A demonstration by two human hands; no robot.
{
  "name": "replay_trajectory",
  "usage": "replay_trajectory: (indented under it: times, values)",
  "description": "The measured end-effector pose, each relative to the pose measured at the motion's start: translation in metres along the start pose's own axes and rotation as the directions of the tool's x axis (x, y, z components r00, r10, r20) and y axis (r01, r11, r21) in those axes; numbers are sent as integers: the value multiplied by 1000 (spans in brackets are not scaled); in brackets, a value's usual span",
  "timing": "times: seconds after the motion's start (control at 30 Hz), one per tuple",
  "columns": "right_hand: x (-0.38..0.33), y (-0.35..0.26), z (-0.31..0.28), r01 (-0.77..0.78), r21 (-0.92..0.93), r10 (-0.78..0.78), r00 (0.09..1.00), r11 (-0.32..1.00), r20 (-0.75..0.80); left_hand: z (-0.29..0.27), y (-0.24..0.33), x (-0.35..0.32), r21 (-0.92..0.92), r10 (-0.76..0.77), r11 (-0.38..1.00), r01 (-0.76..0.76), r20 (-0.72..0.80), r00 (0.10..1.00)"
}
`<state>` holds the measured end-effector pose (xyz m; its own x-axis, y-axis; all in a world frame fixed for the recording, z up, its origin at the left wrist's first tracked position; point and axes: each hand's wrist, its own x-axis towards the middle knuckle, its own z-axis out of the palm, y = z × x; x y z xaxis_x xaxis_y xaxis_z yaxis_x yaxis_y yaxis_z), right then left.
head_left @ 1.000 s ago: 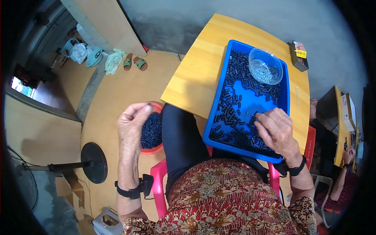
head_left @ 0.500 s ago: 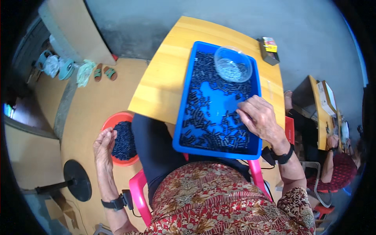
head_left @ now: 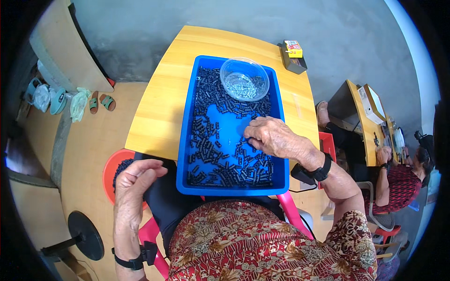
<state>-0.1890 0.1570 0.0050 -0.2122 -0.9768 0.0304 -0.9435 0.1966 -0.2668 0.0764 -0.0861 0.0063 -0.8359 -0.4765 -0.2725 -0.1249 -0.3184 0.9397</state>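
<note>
A deep blue plastic tray (head_left: 186, 140) rests in front of me, partly on the table. Many small black cylindrical pieces (head_left: 206, 157) lie spread over its bottom. In its far right corner sits a clear round tub (head_left: 243, 70) with small shiny metal bits (head_left: 241, 89) inside. My right hand (head_left: 276, 139) is over the tray's middle, thumb and fingers pinched together; whatever is between them is hidden. Left of the tray, my left hand (head_left: 136, 185) hovers beside a red basin (head_left: 111, 168) of black pieces, its fingers stretched out and seemingly holding nothing.
The tray stands on a yellow wooden table (head_left: 159, 103), with a dark box (head_left: 294, 63) at its far right corner. I sit on a pink chair (head_left: 293, 210). A black round stand base (head_left: 86, 235) is at lower left. Another person (head_left: 391, 187) works at a table on the right.
My left hand has moved right from over the basin toward the tray, its fingers loosening from a pinch. My right hand is still low over the pieces. The whole view has shifted.
</note>
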Motion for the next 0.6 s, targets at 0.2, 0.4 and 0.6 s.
replay_trajectory:
  times: [0.2,0.4,0.6]
  values:
    - [0,-1,14,34,-100,-37,999,994,-24,27,3,7,25,-1,1000,-2,129,992]
    - [-2,-9,4,-13,-56,10,998,998,-64,53,13,9,62,21,998,-34,193,981]
    - [-6,-47,-13,30,471,112,956,881,-270,82,11,18,113,62,989,-97,283,957]
